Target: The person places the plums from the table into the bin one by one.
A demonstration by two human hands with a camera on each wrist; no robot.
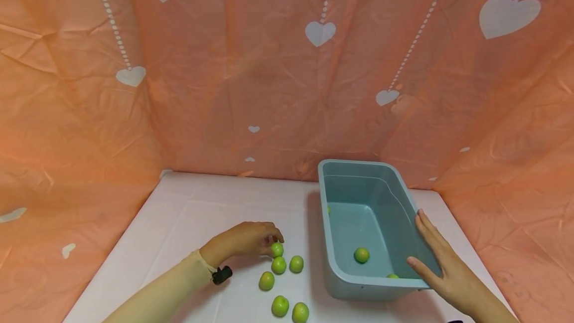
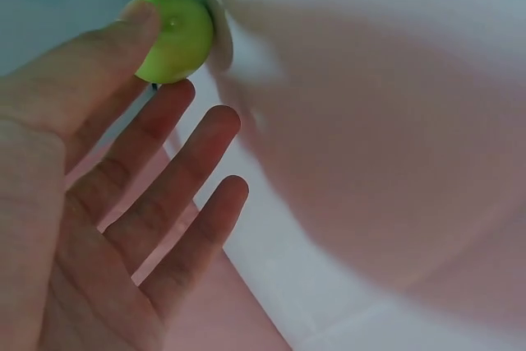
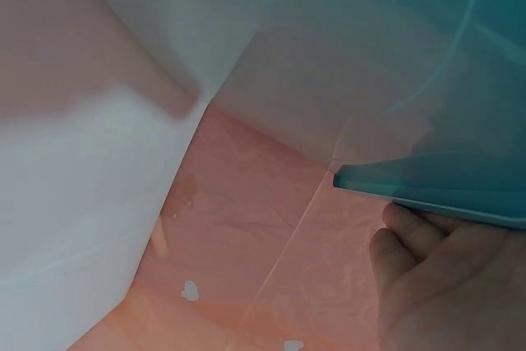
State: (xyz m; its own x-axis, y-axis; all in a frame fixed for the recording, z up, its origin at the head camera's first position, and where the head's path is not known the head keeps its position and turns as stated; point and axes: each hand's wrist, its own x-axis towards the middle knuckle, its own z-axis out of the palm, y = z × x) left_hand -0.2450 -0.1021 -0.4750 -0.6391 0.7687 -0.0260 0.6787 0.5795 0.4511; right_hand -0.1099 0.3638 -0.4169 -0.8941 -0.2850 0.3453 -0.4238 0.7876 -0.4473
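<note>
Smoothly round and bright green, a fruit (image 1: 277, 249) touches the left hand (image 1: 246, 238).

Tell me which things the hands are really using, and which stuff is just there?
Part of the job:
- round green fruits, some on the table, some in the bin
- blue-grey plastic bin
- left hand, at one fruit
- right hand, on the bin's rim

Just there:
- white tabletop
- orange curtain with hearts
</note>
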